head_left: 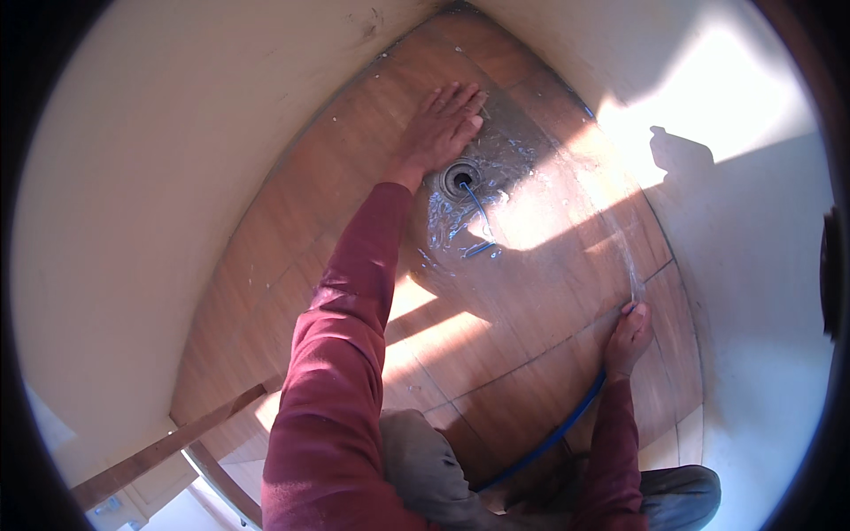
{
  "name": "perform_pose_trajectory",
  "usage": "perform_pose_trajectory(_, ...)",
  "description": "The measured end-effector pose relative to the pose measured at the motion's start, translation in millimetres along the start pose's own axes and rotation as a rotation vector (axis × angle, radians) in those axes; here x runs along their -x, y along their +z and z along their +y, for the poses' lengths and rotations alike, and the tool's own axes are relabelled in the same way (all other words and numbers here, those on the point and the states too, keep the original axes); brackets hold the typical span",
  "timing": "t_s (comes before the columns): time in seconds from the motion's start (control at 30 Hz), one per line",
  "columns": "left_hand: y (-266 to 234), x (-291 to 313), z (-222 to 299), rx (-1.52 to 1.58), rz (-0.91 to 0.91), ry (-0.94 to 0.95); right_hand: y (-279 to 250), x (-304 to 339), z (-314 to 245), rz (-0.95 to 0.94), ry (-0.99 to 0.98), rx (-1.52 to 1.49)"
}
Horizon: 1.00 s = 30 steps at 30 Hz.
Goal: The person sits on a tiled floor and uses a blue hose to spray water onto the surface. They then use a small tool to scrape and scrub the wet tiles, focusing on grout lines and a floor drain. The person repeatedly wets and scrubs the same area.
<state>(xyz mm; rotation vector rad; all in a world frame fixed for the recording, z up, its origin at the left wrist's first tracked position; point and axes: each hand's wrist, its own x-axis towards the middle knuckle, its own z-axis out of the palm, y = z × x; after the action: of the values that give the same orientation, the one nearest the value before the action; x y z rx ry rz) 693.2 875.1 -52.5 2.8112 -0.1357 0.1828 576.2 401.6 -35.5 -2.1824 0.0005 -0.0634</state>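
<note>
My left hand (443, 126) is stretched out flat, palm down, on the brown wood-look floor tiles (345, 203), just beyond a round floor drain (445, 183). Its fingers are slightly apart and hold nothing. A thin blue strand (479, 208) comes out of the drain's dark hole and lies bent on the wet tile. At the right, low over the floor, my right hand (629, 332) is closed around the end of a blue hose (567, 429). A stream of water (628, 257) runs from the hose end away along the right side. Water glistens around the drain.
Pale walls (159, 150) close in on both sides and meet at the far corner. Bright sunlight falls on the right wall and across the tiles. A brown wooden edge (177, 440) crosses at lower left. My bent knees (421, 460) are at the bottom.
</note>
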Motion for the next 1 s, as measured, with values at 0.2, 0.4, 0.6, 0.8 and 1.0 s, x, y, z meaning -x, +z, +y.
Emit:
perform_pose_trajectory(0.2, 12.4, 54.7, 54.9, 0.021, -0.087, 0.179, 10.1, 2.6, 0.4, 0.017, -0.025, -0.038)
perform_pose_trajectory(0.4, -5.1, 108.5, 97.1, 0.166, 0.123, -0.056, 3.3, -4.4, 11.0, 0.034, -0.042, -0.047)
perform_pose_trajectory(0.6, 3.7, 157.0, 41.6, -0.084, 0.244, -0.520, 4.6, -7.7, -0.7, -0.055, 0.282, -0.363)
perform_pose_trajectory(0.8, -1.7, 152.2, 42.7, -0.024, 0.224, -0.532, -12.8, -25.3, -7.6, -0.138, 0.417, -0.439)
perform_pose_trajectory(1.0, -10.0, 150.8, 46.0, -0.045, 0.187, -0.586, -21.3, -31.7, -19.1, -0.271, 0.577, -0.590)
